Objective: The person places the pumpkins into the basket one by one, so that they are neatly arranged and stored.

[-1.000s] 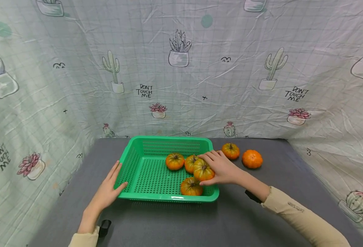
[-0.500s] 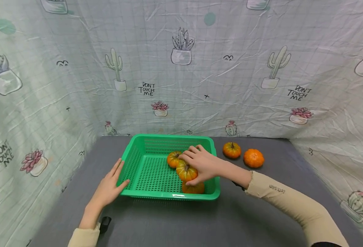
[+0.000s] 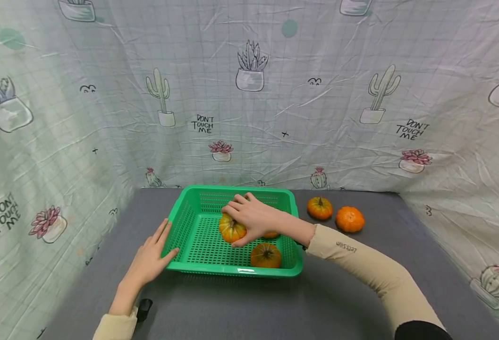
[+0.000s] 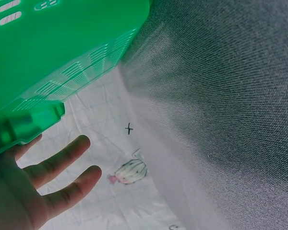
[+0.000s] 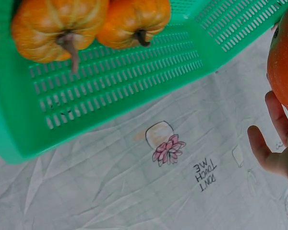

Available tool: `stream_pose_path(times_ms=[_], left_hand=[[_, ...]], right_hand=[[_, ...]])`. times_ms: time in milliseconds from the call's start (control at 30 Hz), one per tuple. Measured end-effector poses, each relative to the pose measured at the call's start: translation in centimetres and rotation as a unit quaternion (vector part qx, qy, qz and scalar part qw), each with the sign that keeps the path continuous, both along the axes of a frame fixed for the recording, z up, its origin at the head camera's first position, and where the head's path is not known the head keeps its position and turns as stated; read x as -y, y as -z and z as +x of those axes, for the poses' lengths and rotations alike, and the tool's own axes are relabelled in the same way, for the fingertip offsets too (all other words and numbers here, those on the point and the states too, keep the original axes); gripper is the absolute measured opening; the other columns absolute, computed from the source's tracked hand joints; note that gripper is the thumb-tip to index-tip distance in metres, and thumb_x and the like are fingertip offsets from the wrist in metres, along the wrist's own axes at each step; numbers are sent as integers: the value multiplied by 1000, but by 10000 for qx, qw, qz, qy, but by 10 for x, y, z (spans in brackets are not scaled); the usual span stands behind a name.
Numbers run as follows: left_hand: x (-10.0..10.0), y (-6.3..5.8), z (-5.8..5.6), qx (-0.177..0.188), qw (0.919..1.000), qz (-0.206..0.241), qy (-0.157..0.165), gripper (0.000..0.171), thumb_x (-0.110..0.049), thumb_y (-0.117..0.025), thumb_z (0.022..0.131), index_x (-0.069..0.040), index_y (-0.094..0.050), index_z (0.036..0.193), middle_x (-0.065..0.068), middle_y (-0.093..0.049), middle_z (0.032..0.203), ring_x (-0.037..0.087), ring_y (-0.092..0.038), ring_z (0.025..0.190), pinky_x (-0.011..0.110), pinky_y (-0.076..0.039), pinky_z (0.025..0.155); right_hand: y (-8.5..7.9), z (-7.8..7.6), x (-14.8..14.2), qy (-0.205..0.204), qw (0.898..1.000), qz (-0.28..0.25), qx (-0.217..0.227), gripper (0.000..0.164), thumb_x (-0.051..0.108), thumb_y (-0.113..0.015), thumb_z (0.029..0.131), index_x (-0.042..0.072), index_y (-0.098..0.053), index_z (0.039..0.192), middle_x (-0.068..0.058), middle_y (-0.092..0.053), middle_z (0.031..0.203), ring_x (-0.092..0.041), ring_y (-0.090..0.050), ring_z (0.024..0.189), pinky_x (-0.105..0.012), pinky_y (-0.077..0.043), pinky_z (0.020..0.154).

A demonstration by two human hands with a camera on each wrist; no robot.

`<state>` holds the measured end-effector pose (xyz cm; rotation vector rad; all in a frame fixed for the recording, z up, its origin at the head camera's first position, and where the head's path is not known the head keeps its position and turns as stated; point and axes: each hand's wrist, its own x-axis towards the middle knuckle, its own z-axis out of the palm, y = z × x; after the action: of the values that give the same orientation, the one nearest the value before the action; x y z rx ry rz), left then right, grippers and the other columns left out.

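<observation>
My right hand (image 3: 253,218) grips a small orange-and-yellow pumpkin (image 3: 231,229) above the middle of a green plastic basket (image 3: 232,269). In the right wrist view that pumpkin (image 5: 285,62) is cut off by the right edge, with fingers against its side. Another pumpkin (image 3: 266,255) sits in the basket's near right corner. A further one (image 3: 271,234) shows partly under my right wrist. Two pumpkins, one larger in view (image 5: 62,26) and one beside it (image 5: 134,21), lie by the basket wall in the right wrist view. My left hand (image 3: 149,259), fingers straight and spread, rests on the basket's left rim.
On the grey table (image 3: 215,307), right of the basket, stand a green-orange pumpkin (image 3: 319,208) and a bright orange one (image 3: 350,219). A cactus-print cloth (image 3: 283,104) hangs behind the table and along both sides.
My right hand has carried the gripped pumpkin leftward, from the basket's right end to over its middle. My left hand stays at the left rim.
</observation>
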<state>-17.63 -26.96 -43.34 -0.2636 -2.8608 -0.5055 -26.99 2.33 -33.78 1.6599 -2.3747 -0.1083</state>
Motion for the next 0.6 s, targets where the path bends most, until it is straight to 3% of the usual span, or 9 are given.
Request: stream_pose_path(times_ms=[167,333,600], left_hand=[[0,1,0,-6,10000,37,-4,71,-34,-54,87,-7,-20,143,15,-17,148,46,-38,117,65,-34,79],[0,2,-1,-4,10000,69,17,71,-34,-54,87,-7,-20,143,14,-16,149,47,-38,117,65,-33,80],[0,1,0,21,10000,96,-1,70,-34,-53,88,-7,-19,143,13,-15,149,48,-37,118,66,-33,80]], right_hand=[[2,-6,16,54,9999,123,-9,75,65,-54,72,15,-41,126,3,-51,116,-15,-38,100,-34,-32,81],[14,-9,25,138,9979,621,117,77,62,-55,72,18,-37,133,4,-48,121,-16,-36,103,-37,-32,83],[32,-8,32,142,9916,1281,79,74,61,-61,69,21,-39,128,4,-47,119,-16,-36,101,-40,-34,82]])
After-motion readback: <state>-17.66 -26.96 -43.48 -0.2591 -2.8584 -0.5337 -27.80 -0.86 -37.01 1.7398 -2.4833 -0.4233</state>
